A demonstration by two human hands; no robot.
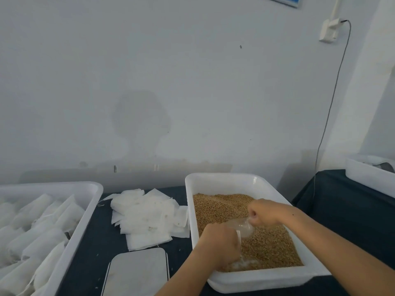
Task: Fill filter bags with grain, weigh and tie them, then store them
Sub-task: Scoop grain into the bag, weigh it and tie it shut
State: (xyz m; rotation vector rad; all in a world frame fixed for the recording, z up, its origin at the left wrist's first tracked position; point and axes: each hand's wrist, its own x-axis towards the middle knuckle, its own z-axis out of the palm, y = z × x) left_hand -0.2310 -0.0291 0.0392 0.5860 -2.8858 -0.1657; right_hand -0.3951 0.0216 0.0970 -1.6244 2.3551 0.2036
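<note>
Clear scoop — tilted, mouth toward filter bag.

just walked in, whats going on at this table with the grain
A person is filling a filter bag over the white tub of grain. The left hand holds the bag, the right hand tips a clear scoop into it. Empty bags lie beside the tub; filled ones sit in the left tray.

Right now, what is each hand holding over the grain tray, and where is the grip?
Right hand grips a clear scoop by its handle end. Left hand holds a white filter bag near its mouth; exact grip is blurred.
</note>
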